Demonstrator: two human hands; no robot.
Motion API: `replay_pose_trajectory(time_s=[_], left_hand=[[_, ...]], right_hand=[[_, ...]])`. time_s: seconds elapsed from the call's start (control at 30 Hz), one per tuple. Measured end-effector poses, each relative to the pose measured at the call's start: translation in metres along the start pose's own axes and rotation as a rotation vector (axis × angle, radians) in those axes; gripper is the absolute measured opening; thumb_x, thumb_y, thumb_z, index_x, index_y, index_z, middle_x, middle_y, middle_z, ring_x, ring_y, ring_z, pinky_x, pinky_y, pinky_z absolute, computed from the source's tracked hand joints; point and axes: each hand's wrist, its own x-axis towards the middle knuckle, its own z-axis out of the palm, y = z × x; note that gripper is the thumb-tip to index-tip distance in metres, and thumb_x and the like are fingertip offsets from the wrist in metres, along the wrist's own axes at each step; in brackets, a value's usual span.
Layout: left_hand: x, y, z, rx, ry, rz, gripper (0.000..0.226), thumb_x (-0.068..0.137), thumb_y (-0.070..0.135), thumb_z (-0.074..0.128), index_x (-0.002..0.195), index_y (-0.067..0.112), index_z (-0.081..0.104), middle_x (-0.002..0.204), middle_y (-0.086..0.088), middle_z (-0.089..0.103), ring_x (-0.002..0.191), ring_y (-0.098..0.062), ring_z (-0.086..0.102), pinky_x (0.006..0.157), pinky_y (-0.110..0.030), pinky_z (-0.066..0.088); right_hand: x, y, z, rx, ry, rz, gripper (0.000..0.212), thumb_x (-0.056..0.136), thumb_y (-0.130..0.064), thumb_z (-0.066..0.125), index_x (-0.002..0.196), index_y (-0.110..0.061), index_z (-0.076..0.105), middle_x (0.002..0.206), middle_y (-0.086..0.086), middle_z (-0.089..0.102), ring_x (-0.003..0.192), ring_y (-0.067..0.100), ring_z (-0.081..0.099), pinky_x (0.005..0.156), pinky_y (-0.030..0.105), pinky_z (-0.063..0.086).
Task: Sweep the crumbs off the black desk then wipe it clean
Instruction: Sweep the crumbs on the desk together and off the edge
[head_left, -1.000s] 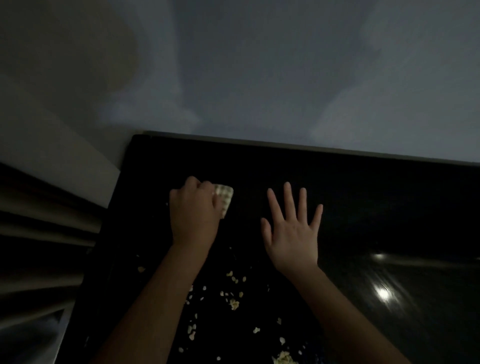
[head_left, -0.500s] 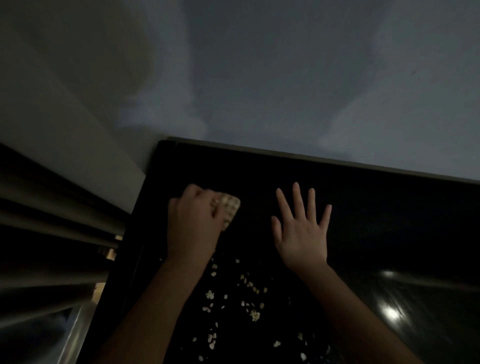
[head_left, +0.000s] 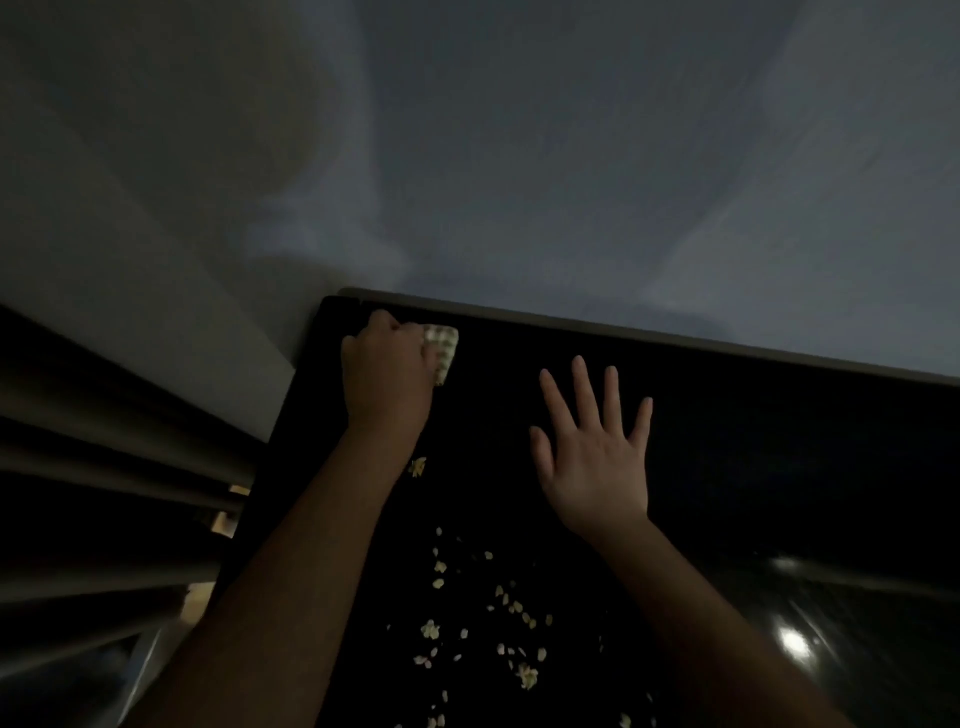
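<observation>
- The left hand (head_left: 387, 371) has pushed away since a second ago, up from mid-desk into the far left corner; the cloth (head_left: 442, 348) has gone with it
- Left arm runs long and straight from the bottom edge, slanting up toward that corner; wrist in line with the forearm, back of the hand facing the camera
- Left fingers are curled into a tight fist round the cloth; knuckles bunched, fingertips hidden under the hand
- The cloth, pale and checked, pokes out on the right side of the fist, lying on the desk (head_left: 753, 441) just short of the far edge
- The right hand (head_left: 592, 457) sits palm down near the middle of the desk, much as before; fingers straight and fanned wide, thumb out to the left, holding nothing; whether the palm presses on the top, I cannot tell
- Right forearm comes in from the lower right, angled up and left
- The crumbs (head_left: 509, 608), pale flakes, lie scattered on the near part of the desk between the two forearms; one stray flake sits beside the left wrist, well apart from the cloth
- The desk is black and glossy; a round glare (head_left: 792, 642) shines at its lower right
- Grey wall (head_left: 519, 156) behind; folds of curtain (head_left: 104, 457) to the left
</observation>
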Motion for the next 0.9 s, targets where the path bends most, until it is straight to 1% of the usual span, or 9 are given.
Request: replay_pose_trajectory(time_s=[0.07,0.17,0.33,0.4,0.53,0.63,0.7,0.8,0.9], left_hand=[[-0.027,0.002,-0.004,-0.029,-0.009,0.025,0.021,0.091,0.025,0.057,0.104,0.014,0.068,0.103,-0.010,0.054,0.084,-0.031,0.049,0.069,-0.034,0.035],[-0.078,0.000,-0.010,-0.074,-0.006,0.074,0.016,0.085,0.022,0.065,0.098,0.014,0.070,0.094,-0.008,0.057,0.077,-0.029,0.049,0.065,-0.035,0.045],[-0.136,-0.004,-0.019,-0.171,-0.089,0.036,0.020,0.085,0.026,0.067,0.103,0.018,0.071,0.099,-0.002,0.058,0.080,-0.026,0.050,0.066,-0.037,0.048],[-0.141,-0.006,-0.024,-0.228,-0.080,0.026,0.021,0.085,0.024,0.068,0.105,0.019,0.071,0.098,-0.002,0.058,0.080,-0.025,0.051,0.067,-0.037,0.048],[-0.104,-0.018,-0.034,-0.299,0.076,-0.026,0.023,0.084,0.022,0.068,0.106,0.022,0.071,0.100,-0.004,0.057,0.082,-0.028,0.055,0.069,-0.040,0.052],[-0.055,-0.025,-0.033,-0.293,0.169,-0.044,0.021,0.087,0.022,0.065,0.106,0.019,0.071,0.103,-0.009,0.057,0.085,-0.032,0.056,0.074,-0.042,0.051],[-0.022,-0.030,-0.027,-0.260,0.208,-0.049,0.022,0.087,0.020,0.063,0.108,0.015,0.070,0.105,-0.013,0.057,0.088,-0.035,0.055,0.078,-0.041,0.049],[0.015,-0.032,-0.016,-0.185,0.199,-0.074,0.027,0.085,0.016,0.062,0.110,0.008,0.068,0.109,-0.019,0.056,0.090,-0.040,0.055,0.082,-0.042,0.044],[0.031,-0.036,-0.006,-0.079,0.121,-0.072,0.025,0.086,0.015,0.059,0.107,0.004,0.068,0.108,-0.021,0.057,0.093,-0.040,0.055,0.084,-0.043,0.044]], right_hand=[[0.000,-0.001,0.001,-0.008,0.005,0.007,0.060,0.094,-0.056,0.007,0.148,-0.037,-0.010,0.157,-0.002,-0.015,0.145,0.030,-0.018,0.112,0.059,-0.009],[0.001,-0.002,0.000,-0.015,-0.002,0.012,0.061,0.094,-0.057,0.006,0.149,-0.036,-0.009,0.158,0.000,-0.013,0.145,0.030,-0.017,0.113,0.060,-0.007],[0.001,-0.004,0.001,-0.036,-0.017,0.024,0.062,0.092,-0.057,0.002,0.148,-0.036,-0.011,0.159,0.000,-0.013,0.144,0.029,-0.019,0.113,0.060,-0.008],[0.000,-0.005,0.000,-0.031,-0.019,0.030,0.061,0.092,-0.057,0.002,0.147,-0.036,-0.013,0.160,0.000,-0.012,0.145,0.029,-0.019,0.113,0.060,-0.007],[-0.006,-0.013,-0.002,-0.023,-0.047,0.034,0.062,0.089,-0.058,-0.002,0.146,-0.037,-0.016,0.158,0.000,-0.017,0.144,0.029,-0.021,0.114,0.059,-0.009],[-0.010,-0.021,-0.001,-0.011,-0.065,0.017,0.062,0.088,-0.059,-0.003,0.144,-0.040,-0.020,0.157,-0.002,-0.021,0.143,0.028,-0.024,0.114,0.059,-0.009],[-0.011,-0.023,0.001,-0.008,-0.051,0.023,0.062,0.089,-0.059,-0.001,0.146,-0.040,-0.017,0.157,-0.002,-0.020,0.143,0.028,-0.023,0.114,0.060,-0.009],[-0.009,-0.024,0.000,0.000,-0.036,0.019,0.063,0.091,-0.059,0.000,0.149,-0.038,-0.012,0.158,-0.001,-0.018,0.144,0.029,-0.022,0.114,0.059,-0.009],[-0.004,-0.025,-0.002,-0.001,-0.040,0.008,0.063,0.090,-0.060,0.000,0.148,-0.039,-0.015,0.157,-0.002,-0.021,0.143,0.028,-0.024,0.114,0.058,-0.011]])
